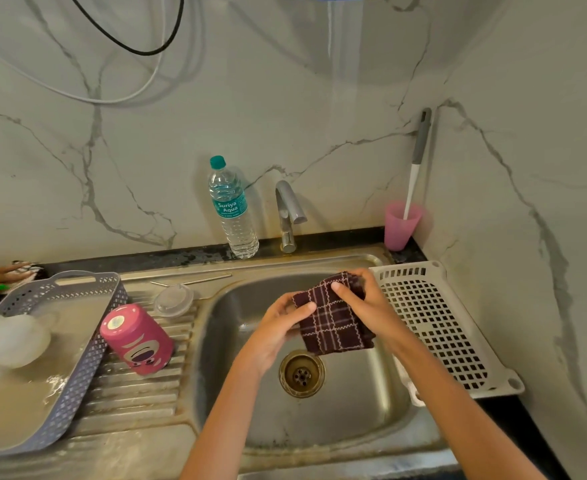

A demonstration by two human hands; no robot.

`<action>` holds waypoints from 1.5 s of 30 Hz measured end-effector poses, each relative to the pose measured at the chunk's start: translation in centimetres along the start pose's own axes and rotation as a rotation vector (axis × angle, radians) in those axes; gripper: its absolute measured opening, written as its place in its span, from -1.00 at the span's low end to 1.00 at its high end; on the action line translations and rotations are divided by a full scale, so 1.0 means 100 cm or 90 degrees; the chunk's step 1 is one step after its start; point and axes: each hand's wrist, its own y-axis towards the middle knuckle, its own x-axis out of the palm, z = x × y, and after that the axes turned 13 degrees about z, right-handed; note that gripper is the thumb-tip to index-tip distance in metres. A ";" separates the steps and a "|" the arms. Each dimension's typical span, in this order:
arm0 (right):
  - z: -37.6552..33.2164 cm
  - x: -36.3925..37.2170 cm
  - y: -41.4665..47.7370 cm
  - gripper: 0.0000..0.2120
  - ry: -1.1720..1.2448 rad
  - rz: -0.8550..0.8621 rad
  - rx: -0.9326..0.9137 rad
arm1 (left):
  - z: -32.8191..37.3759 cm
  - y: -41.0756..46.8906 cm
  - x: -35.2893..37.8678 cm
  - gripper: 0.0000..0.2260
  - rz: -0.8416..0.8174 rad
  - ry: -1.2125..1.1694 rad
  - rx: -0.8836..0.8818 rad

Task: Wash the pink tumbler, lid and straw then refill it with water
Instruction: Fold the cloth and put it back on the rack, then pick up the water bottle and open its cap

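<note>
pink tumbler [136,341] sits mouth-down on the ribbed drainboard, against the grey basket [77,386]; looks parked to drain. clear lid [173,300] and metal straw [195,280] lie just behind it, same reason i'd guess. water bottle [233,209] stands by the tap [288,209], likely for the refill. over the sink [354,410], left hand [278,327] and right hand [365,303] both pinch a checked cloth [333,320], thumbs on top; probably drying off.
</note>
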 end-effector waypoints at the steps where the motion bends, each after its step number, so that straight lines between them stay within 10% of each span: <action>1: 0.001 -0.005 0.002 -0.62 -0.016 0.030 0.011 | -0.001 0.003 0.007 -0.61 0.010 0.019 0.010; 8: 0.017 -0.069 0.025 -0.51 0.081 0.036 0.125 | 0.000 0.036 0.080 -0.58 0.072 -0.041 -0.022; 14: 0.038 -0.107 0.063 -0.55 -0.198 0.287 0.051 | -0.001 0.070 0.142 -0.54 -0.019 -0.015 -0.061; 28: 0.079 -0.115 0.093 -0.46 -0.667 0.374 -0.119 | -0.044 0.107 0.196 -0.69 0.040 0.581 0.330; 31: 0.081 -0.109 0.091 -0.70 -0.770 0.358 -0.162 | -0.043 0.109 0.197 -0.73 0.012 0.643 0.380; 38: 0.067 -0.085 0.087 -0.77 -0.738 0.343 -0.178 | -0.035 0.092 0.146 -0.81 0.089 0.504 0.432; 45: 0.032 0.020 0.082 -0.85 -0.541 0.180 -0.350 | -0.026 0.096 -0.002 -0.88 0.382 0.288 0.322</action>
